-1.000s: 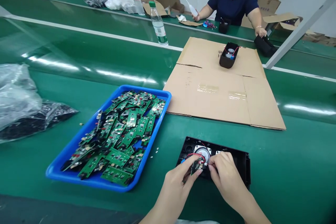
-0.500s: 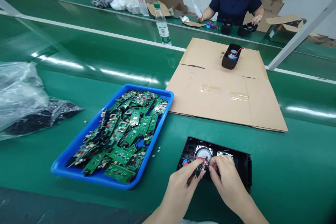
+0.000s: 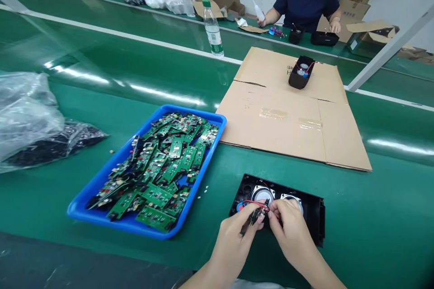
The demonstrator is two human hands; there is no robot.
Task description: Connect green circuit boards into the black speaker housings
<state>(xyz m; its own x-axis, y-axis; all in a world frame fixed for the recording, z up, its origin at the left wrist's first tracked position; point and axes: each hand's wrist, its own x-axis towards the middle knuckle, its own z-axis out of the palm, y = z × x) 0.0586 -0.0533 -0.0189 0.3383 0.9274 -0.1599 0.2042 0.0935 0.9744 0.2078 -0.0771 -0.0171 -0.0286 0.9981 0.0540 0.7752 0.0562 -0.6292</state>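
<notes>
Our left hand (image 3: 233, 236) pinches a circuit board (image 3: 255, 216), likely light, stiff, best edge-held; whether our adjacent right hand (image 3: 292, 226) grips, we can't tell.

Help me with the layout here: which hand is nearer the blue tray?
Left. The left hand is to the right of the tray, holding a board over the black case; the right hand is beyond it, farther from the tray.

Plastic casing (image 3: 314, 216), smooth tray (image 3: 101, 220), matt cardboard (image 3: 291, 106)
</notes>
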